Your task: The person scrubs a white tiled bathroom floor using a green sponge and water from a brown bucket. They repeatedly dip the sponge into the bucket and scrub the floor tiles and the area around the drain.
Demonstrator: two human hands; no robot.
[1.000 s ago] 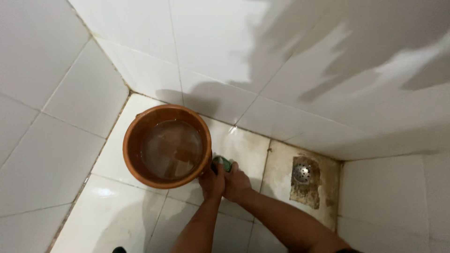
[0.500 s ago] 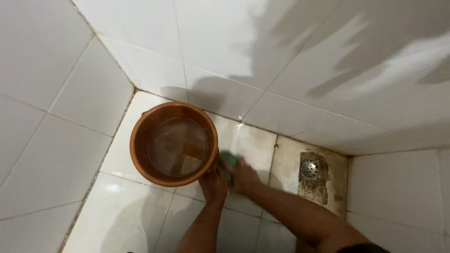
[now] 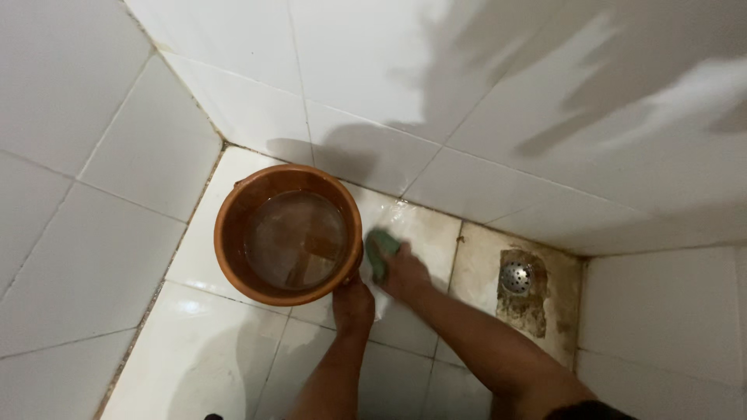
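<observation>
At frame centre, right hand presses a green scrub pad flat on the wet floor tile, just beside the bucket rim. Left hand rests palm-down against the brown water-filled bucket; grip unclear. Stained drain sits right, walls close behind, open tiles lower left.

Both arms reached down, forward. Left hand lay flat, fingers closed together. Right hand pressed down, fingers curled.
</observation>
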